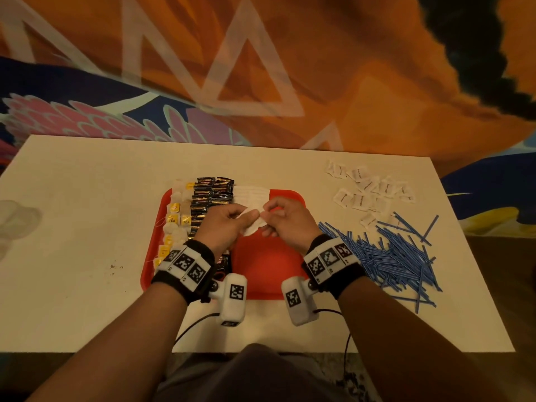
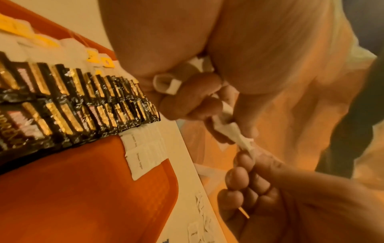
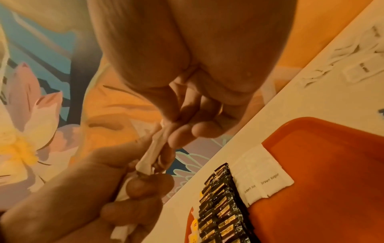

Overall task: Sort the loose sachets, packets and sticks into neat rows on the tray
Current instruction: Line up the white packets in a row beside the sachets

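Observation:
Above the middle of the red tray (image 1: 269, 271), my left hand (image 1: 246, 220) grips a small stack of white sugar sachets (image 1: 251, 227). My right hand (image 1: 268, 213) pinches the stack's upper end with thumb and forefinger. The left wrist view shows the left fingers (image 2: 193, 105) curled round the sachets (image 2: 230, 129). In the right wrist view, the right fingertips (image 3: 178, 136) pinch them (image 3: 153, 151). On the tray, from left to right, lie a row of tea bags (image 1: 174, 219), a row of black-and-gold packets (image 1: 210, 198) and a short row of brown sugar sachets (image 1: 252, 195).
Loose white sachets (image 1: 368, 190) lie scattered on the white table (image 1: 87, 227) to the right of the tray. A heap of blue sticks (image 1: 391, 256) lies nearer on that side. The tray's right and near parts show bare red.

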